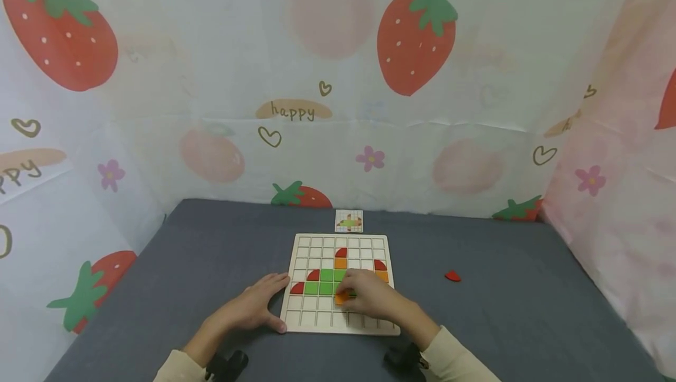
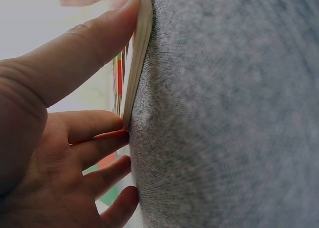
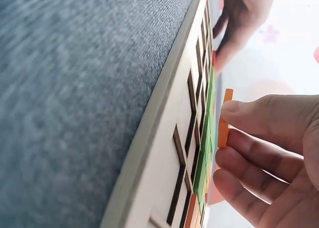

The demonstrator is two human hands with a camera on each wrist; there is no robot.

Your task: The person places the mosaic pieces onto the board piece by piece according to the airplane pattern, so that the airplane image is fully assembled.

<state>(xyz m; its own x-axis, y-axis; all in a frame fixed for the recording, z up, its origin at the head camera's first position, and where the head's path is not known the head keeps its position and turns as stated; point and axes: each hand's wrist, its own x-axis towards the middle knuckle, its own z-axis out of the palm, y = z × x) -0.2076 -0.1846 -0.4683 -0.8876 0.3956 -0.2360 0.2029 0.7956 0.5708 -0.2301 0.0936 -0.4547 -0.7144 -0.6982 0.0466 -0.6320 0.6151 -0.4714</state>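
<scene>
Grey cloth table, right hand pinching orange tile above grid board, left hand flat, fingers straight, at the board's edge

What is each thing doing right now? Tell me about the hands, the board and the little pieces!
left hand: open, fingers resting against the board's left edge.
right hand: pinching an orange tile above the board.
orange tile: held on edge, not yet in a cell.
grid board: flat on the grey cloth, partly filled.
red piece: lying loose on the cloth.
pattern card: lying behind the board.
</scene>
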